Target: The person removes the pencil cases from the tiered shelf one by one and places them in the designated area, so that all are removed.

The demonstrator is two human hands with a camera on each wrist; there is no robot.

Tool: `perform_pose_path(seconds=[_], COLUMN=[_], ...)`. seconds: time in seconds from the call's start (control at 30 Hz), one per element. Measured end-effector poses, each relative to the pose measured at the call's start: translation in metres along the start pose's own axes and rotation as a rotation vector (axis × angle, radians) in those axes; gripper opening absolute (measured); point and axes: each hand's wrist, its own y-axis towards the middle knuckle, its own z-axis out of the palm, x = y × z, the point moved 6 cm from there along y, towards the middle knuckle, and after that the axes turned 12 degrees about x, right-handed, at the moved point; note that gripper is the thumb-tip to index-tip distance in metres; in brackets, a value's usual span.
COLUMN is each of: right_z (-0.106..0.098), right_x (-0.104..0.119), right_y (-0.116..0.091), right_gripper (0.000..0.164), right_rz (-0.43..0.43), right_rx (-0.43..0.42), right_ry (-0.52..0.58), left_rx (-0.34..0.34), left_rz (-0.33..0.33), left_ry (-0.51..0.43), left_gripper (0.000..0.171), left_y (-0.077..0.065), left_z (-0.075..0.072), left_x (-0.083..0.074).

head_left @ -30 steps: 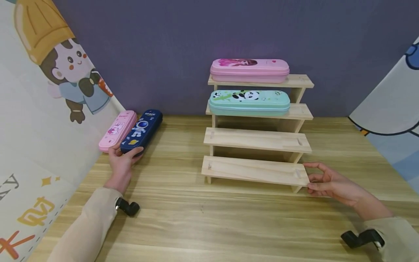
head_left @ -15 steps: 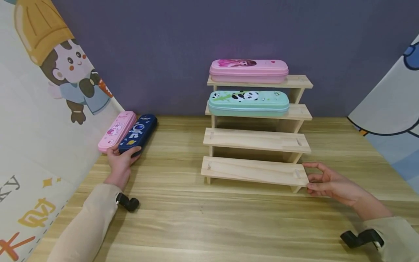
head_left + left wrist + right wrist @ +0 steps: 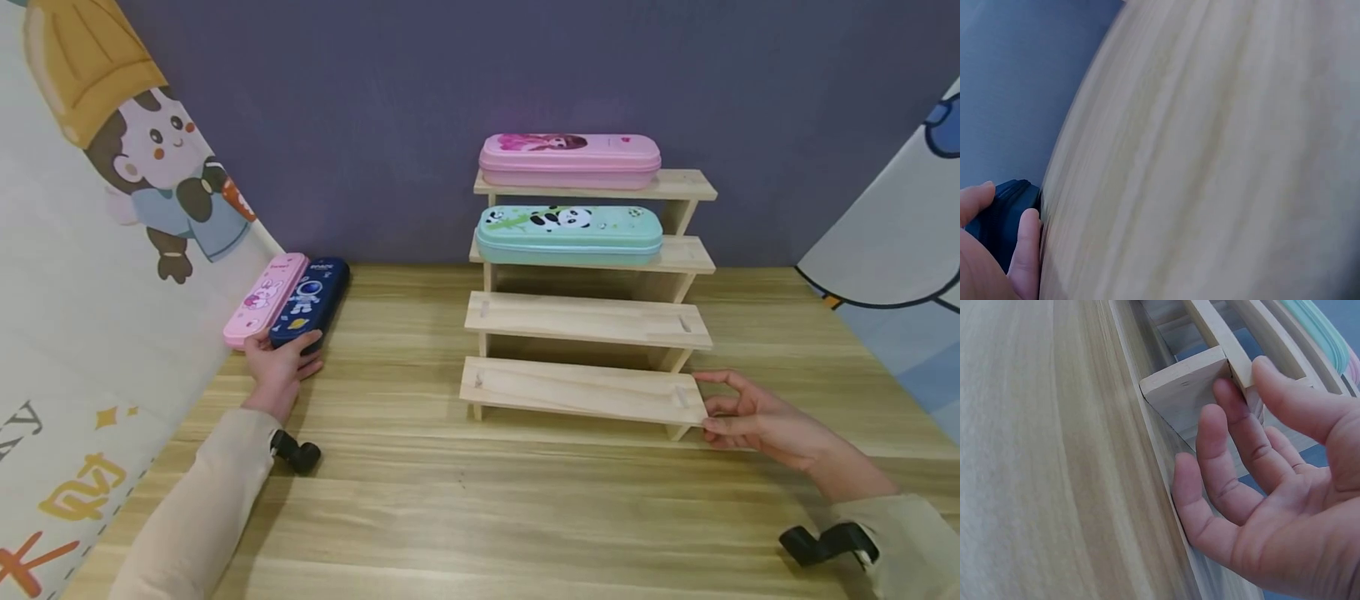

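At the left, my left hand (image 3: 277,367) grips the near end of a navy pencil case (image 3: 311,300) with an astronaut and "SPACE" on its lid. This case lies flat against a pink pencil case (image 3: 266,302) with a bunny picture. In the left wrist view only a dark corner of the navy pencil case (image 3: 1007,215) shows between thumb and fingers. My right hand (image 3: 765,425) pinches the right end of the lowest step of a four-tier wooden stand (image 3: 585,392). Its thumb and fingertips hold the board's edge in the right wrist view.
A pink pencil case (image 3: 570,161) with a girl picture lies on the stand's top tier. Below it, a mint panda pencil case (image 3: 570,235) lies on the second tier. A dark wall (image 3: 375,125) stands behind the wood-grain table (image 3: 450,517); a printed panel (image 3: 75,317) borders the left.
My left hand has drawn the navy pencil case slightly nearer and left, turning it in line with the pink bunny case. The right hand and stand stay put.
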Motion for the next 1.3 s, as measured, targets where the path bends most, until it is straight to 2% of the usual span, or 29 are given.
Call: perform_pose_path(seconds=[0.2,0.43,0.6,0.73,0.93,1.13,1.3], right_z=[0.001,0.001,0.001,0.002,0.003,0.001,0.002], right_x=[0.001,0.003,0.004,0.002,0.002,0.003,0.003], right_y=[-0.001,-0.001,0.000,0.001,0.000,-0.001,-0.001], right_gripper=[0.060,0.059,0.058,0.059,0.059,0.058,0.058], right_rz=[-0.014,-0.021,-0.009,-0.006,-0.019,0.000,-0.006], right_rx=[0.001,0.003,-0.004,0.003,0.014,-0.001,0.004], right_ry=[0.003,-0.010,-0.015,0.002,0.017,0.009,0.008], left_rx=[0.004,0.028,0.026,0.019,0.027,-0.002,0.042], left_rz=[-0.040,-0.012,-0.035,-0.062,-0.031,-0.050,-0.036], left_ry=[0.046,-0.008,-0.021,-0.053,-0.104,-0.119,-0.168], left_gripper=[0.083,0.077,0.081,0.083,0.077,0.085,0.091], left_y=[0.004,0.005,0.004,-0.001,-0.009,-0.017,-0.025], left_z=[0.000,0.002,0.001,-0.002,-0.001,-0.003,0.003], left_x=[0.003,0.001,0.000,0.001,-0.001,-0.006,-0.016])
